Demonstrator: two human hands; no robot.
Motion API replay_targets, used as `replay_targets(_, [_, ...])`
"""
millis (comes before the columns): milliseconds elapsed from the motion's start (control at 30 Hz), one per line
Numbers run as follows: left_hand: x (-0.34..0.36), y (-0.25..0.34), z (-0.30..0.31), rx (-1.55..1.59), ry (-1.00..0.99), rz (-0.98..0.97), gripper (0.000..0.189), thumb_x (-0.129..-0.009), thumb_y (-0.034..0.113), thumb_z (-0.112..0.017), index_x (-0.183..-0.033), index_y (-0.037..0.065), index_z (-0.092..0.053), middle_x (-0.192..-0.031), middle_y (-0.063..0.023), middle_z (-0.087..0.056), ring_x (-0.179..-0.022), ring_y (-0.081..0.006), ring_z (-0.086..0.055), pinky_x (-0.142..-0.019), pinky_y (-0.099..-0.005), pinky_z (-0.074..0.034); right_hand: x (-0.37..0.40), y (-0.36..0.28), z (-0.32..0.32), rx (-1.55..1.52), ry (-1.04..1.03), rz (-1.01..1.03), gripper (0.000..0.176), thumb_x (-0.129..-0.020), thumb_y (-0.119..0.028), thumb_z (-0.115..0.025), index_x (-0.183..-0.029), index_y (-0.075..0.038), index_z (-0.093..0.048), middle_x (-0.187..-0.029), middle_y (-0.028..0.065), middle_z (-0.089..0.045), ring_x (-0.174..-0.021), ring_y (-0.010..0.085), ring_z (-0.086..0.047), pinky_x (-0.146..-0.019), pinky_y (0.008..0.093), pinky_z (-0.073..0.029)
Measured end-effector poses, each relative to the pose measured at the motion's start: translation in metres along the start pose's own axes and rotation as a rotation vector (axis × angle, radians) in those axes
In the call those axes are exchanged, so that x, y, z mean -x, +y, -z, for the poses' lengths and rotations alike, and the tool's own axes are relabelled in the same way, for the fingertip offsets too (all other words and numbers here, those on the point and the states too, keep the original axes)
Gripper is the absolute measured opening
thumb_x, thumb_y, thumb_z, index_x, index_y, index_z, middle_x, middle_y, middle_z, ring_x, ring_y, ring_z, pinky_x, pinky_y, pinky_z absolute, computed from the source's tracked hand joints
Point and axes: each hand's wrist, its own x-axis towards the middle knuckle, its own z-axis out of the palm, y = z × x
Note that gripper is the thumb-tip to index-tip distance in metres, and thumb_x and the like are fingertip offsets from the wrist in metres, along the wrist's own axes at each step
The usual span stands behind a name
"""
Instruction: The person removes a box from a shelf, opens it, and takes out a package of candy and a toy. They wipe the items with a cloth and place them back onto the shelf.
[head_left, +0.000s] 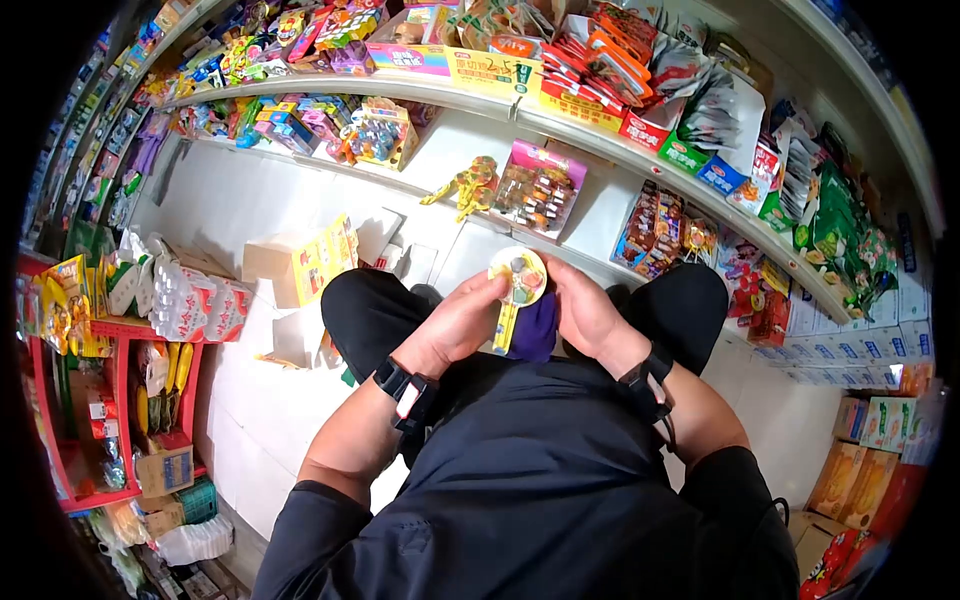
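Between my thighs, both hands hold up a small yellow paddle-shaped toy [507,325] with a flat handle. Its round head [522,277] shows several coloured pieces. My left hand [462,318] pinches the head's left edge, thumb on top. On the other side my right hand [592,312] curls against the head's right edge, its fingertips hidden behind. Purple cloth [534,328] hangs under the toy between the palms. Just ahead, on the low shelf, are a display box [537,190] of small packaged items and a yellow patterned bundle [470,187].
Shelves of snack packets [600,65] curve across the front. On the floor at left lie an opened carton [275,268] and a yellow printed box [325,258]. A red rack [123,420] with goods stands farther left. Stacked boxes [850,480] line the right side.
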Motion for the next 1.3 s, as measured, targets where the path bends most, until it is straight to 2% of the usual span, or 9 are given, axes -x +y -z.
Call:
replay_targets(200, [-0.017,0.004,0.026,-0.507,0.164,0.132,0.036,-0.098,0.03,-0.058,-0.117,-0.001,-0.061,-0.103,-0.0021,-0.066,-0.092,-0.0083,-0.06,-0.081,-0.0249,-0.048,-0.012,0.0,0.026,0.857,-0.044,0.142,0.038,-0.093,-0.025,-0.064,-0.121,0.0,-0.06,-0.111,0.0047,-0.06,-0.112,0.0159,-0.053,-0.095,0.0309,-0.044])
replay_targets(333, [-0.039,0.022,0.035,-0.915,0.027,0.088,0.044,-0.099,0.04,-0.055,-0.095,-0.002,-0.066,-0.083,-0.002,-0.064,-0.077,-0.0053,-0.054,-0.067,-0.0233,-0.045,-0.026,-0.025,0.043,0.729,0.027,-0.073,0.025,-0.091,-0.017,-0.065,-0.112,-0.004,-0.063,-0.093,0.0028,-0.063,-0.081,0.0104,-0.058,-0.073,0.0241,-0.049])
replay_targets(467, [-0.067,0.049,0.054,-1.082,-0.035,0.298,0.055,-0.099,0.051,-0.047,-0.093,0.002,-0.069,-0.095,-0.0083,-0.064,-0.089,-0.0147,-0.055,-0.083,-0.0295,-0.045,-0.057,-0.073,0.08,0.45,0.224,0.011,0.022,-0.092,-0.014,-0.061,-0.112,-0.004,-0.059,-0.089,0.0026,-0.063,-0.068,0.0088,-0.057,-0.056,0.0221,-0.046])
replay_targets(700, [-0.124,0.056,0.089,-1.02,-0.219,0.31,0.05,-0.099,0.049,-0.05,-0.093,0.004,-0.071,-0.093,-0.0069,-0.067,-0.09,-0.0156,-0.058,-0.086,-0.0298,-0.045,-0.169,-0.092,0.114,0.794,0.344,0.076,0.034,-0.094,-0.017,-0.06,-0.124,-0.002,-0.053,-0.1,0.0037,-0.062,-0.078,0.0107,-0.059,-0.066,0.0243,-0.05])
replay_targets(800, [-0.138,0.047,0.111,-0.938,-0.187,0.36,0.049,-0.099,0.047,-0.049,-0.093,0.004,-0.07,-0.094,-0.0064,-0.067,-0.09,-0.015,-0.058,-0.084,-0.029,-0.045,-0.235,-0.081,0.151,1.059,0.333,0.221,0.031,-0.094,-0.018,-0.061,-0.12,-0.002,-0.058,-0.097,0.009,-0.065,-0.079,0.0179,-0.063,-0.07,0.0303,-0.052])
replay_targets(867, [-0.147,0.041,0.115,-0.974,-0.195,0.432,0.047,-0.099,0.046,-0.049,-0.093,0.004,-0.07,-0.102,-0.0111,-0.066,-0.093,-0.0216,-0.061,-0.085,-0.0331,-0.047,-0.269,-0.076,0.167,1.769,0.127,0.809,0.028,-0.093,-0.02,-0.062,-0.112,0.0,-0.063,-0.092,0.0165,-0.066,-0.081,0.0282,-0.064,-0.075,0.0376,-0.051])
replay_targets(1000, [-0.143,0.045,0.098,-1.273,-0.302,0.178,0.04,-0.095,0.042,-0.049,-0.095,0.007,-0.069,-0.107,-0.0187,-0.062,-0.1,-0.0376,-0.061,-0.09,-0.0424,-0.047,-0.303,-0.064,0.182,2.226,0.138,0.378,0.035,-0.087,-0.024,-0.066,-0.116,-0.005,-0.062,-0.104,0.0214,-0.066,-0.097,0.0386,-0.062,-0.088,0.0426,-0.048])
replay_targets(1033, [-0.14,0.048,0.094,-1.267,-0.306,0.136,0.04,-0.095,0.041,-0.05,-0.095,0.007,-0.07,-0.106,-0.0182,-0.062,-0.098,-0.0375,-0.061,-0.089,-0.0425,-0.048,-0.305,-0.056,0.148,1.915,0.54,0.079,0.031,-0.085,-0.024,-0.067,-0.112,-0.008,-0.065,-0.104,0.0197,-0.067,-0.09,0.0365,-0.065,-0.081,0.0417,-0.051])
replay_targets(1300, [-0.137,0.052,0.097,-1.222,-0.333,0.06,0.037,-0.094,0.04,-0.053,-0.094,0.008,-0.071,-0.105,-0.0174,-0.061,-0.092,-0.036,-0.062,-0.083,-0.0427,-0.049,-0.324,-0.047,0.162,1.747,0.373,0.176,0.028,-0.081,-0.017,-0.069,-0.104,-0.001,-0.068,-0.093,0.0152,-0.068,-0.08,0.0253,-0.066,-0.074,0.0346,-0.051])
